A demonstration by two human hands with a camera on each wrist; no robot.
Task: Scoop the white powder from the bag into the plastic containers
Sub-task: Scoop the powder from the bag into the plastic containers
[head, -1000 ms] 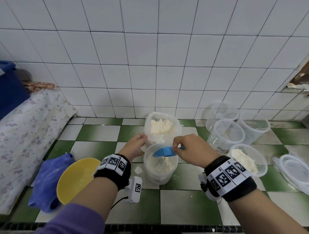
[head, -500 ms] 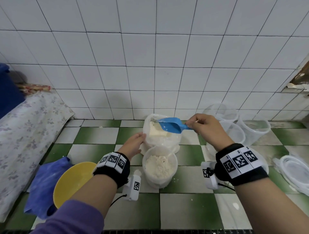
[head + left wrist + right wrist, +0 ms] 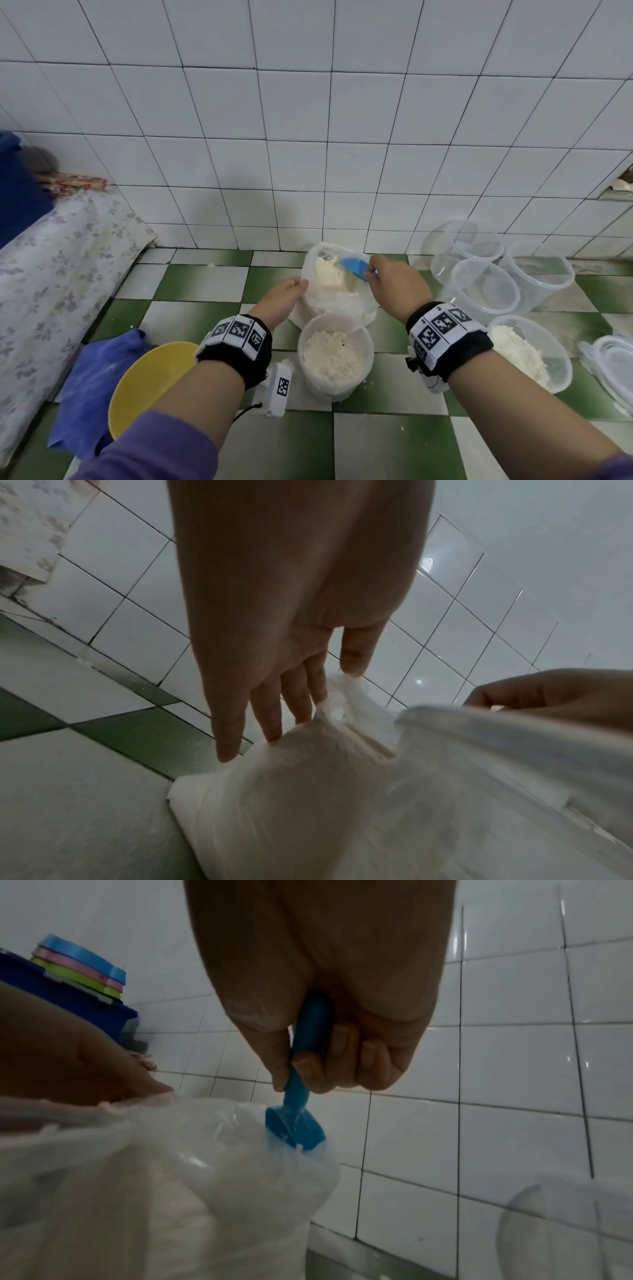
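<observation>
Setting: white tiled wall (image 3: 308, 137) meeting a green-and-white checked tile surface (image 3: 387, 442).

Floral cloth (image 3: 51, 274): covers a raised form at the far left.

Blue cloth (image 3: 85, 387): crumpled, near left, partly under the yellow bowl (image 3: 144, 387).

Empty clear containers (image 3: 486, 284): clustered at the far right against the wall; clear lids (image 3: 613, 363) lie at the right edge.

Plastic bag (image 3: 329, 294): centre, mouth open, white powder (image 3: 327, 272) heaped inside.

Centre container (image 3: 334, 359): just near of the bag, touching it, holding powder.

Right container (image 3: 534, 356): near right, partly filled with powder.

Left hand (image 3: 282, 298): forearm reaches forward in a purple sleeve; fingers (image 3: 267, 718) extended, thumb and fingertips pinching the bag's left rim and holding the mouth open.

Right hand (image 3: 394, 284): wrist raised over the bag's right side, fingers curled around the handle of the blue scoop (image 3: 354, 266).

Blue scoop, right wrist view (image 3: 298, 1123): bowl angled downward into the bag's mouth, against the plastic.
</observation>
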